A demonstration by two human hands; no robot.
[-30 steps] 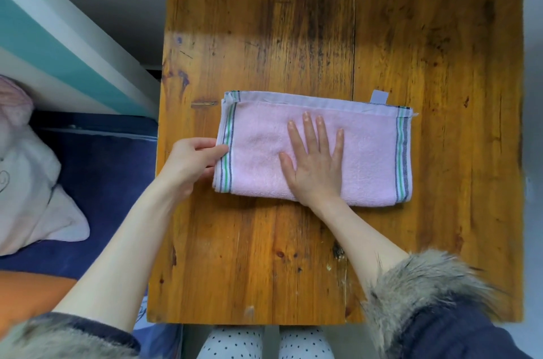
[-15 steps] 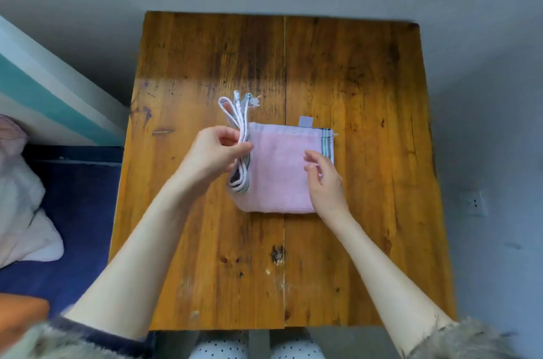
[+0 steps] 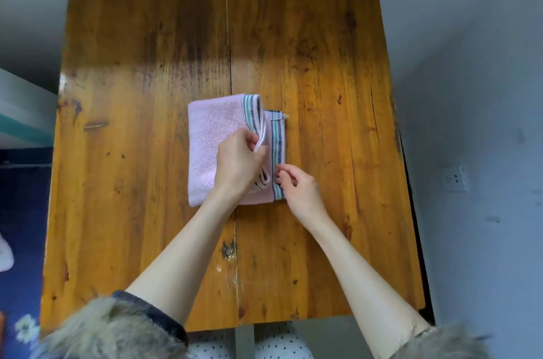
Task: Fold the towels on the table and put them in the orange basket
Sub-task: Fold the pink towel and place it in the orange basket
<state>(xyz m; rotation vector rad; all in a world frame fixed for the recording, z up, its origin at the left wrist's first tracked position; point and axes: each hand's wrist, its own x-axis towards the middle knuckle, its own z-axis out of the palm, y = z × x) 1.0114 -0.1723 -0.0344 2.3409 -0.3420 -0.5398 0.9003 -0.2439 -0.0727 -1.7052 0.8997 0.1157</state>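
1. Since 0.5 s ago: left hand (image 3: 239, 161) has carried the striped end of the pink towel (image 3: 211, 150) over from the left side to the right; that end now sits just short of the lower layer's striped edge. Right hand (image 3: 296, 186) has shifted from mid-towel to the right border.
2. Towel loc.: centre of wooden table (image 3: 132, 182), lying flat, folded to approx. square; top flap raised slightly at its right edge, not pressed down. Near end of the flap's edge hidden by left hand.
3. Left hand: fingers curled, pinching the flap's doubled edge betw. thumb and fingertips.
4. Right hand: fingers bent, tips pinching or touching the lower layer's striped border near its front corner; cannot tell if cloth is actually gripped. Hands nearly touching, w/ the stripe band betw. them.
5. Step (est.): closing the crosswise fold; ends not yet aligned.
6. Next move calls for (est.): draw flap right until stripes match, lay flat, smooth w/ palm. Risk: flap skews, far corner already looks offset.
7. Orange basket: not seen; only a sliver of orange at lower-left frame edge, unidentified.
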